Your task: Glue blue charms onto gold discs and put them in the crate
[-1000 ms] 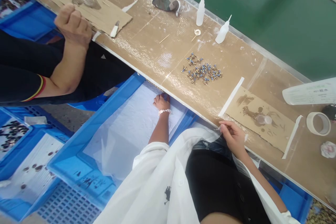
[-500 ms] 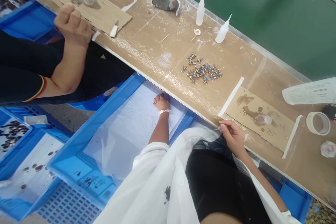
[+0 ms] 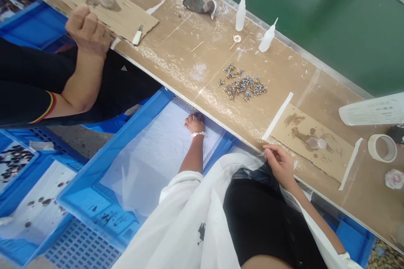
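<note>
My left hand (image 3: 195, 123) is over the white sheet (image 3: 151, 155) lining a blue crate (image 3: 94, 176), close under the table edge. Its fingers are curled, and a small dark spot shows by the fingertips, too small to name. At the table's front edge, my right hand (image 3: 279, 164) has thumb and forefinger pinched together. A thin, pale sliver shows at those fingertips, but its kind is unclear. Beyond them on the table lies a pile of small blue-and-gold pieces (image 3: 243, 86). To the right, a small clear cup (image 3: 321, 143) sits on a stained, taped-down cardboard piece (image 3: 334, 157).
Two white squeeze bottles (image 3: 240, 14) stand toward the back. A large bottle (image 3: 372, 110) and a tape roll (image 3: 382, 148) are at the right. A co-worker's hand (image 3: 86, 29) is at the left, near another cardboard sheet (image 3: 142, 19). More blue crates (image 3: 41, 201) stand below.
</note>
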`<state>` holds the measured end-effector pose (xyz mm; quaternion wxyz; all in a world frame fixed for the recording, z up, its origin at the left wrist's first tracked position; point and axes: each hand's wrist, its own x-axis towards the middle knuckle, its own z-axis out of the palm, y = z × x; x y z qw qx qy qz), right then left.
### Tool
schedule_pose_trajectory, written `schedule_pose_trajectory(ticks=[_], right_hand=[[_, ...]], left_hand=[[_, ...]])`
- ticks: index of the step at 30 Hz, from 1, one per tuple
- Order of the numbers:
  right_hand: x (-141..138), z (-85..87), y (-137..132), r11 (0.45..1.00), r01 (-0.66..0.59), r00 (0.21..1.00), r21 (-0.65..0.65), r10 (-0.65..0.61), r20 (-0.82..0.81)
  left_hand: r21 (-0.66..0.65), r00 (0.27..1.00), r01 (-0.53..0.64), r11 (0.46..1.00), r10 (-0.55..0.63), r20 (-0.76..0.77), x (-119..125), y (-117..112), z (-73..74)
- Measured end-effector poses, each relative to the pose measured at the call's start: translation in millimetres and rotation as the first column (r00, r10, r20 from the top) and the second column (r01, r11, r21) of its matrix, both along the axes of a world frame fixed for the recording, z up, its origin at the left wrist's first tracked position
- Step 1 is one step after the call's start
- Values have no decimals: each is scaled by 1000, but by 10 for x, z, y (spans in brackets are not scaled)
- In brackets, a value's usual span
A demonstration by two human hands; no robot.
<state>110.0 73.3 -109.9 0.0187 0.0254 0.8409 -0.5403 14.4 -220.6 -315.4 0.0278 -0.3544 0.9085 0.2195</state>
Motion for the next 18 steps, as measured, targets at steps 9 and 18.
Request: schedule_pose_trajectory(ticks=[9, 18], right_hand=[[-5, 8, 1, 1000, -7, 1000, 21, 7, -9], [-12, -3, 3, 1000, 7, 1000, 29, -6, -12]], left_hand=[[-8, 1000, 3, 1000, -3, 9, -8, -1, -13], [-5, 1000, 10, 1000, -9, 22, -4, 9, 21]])
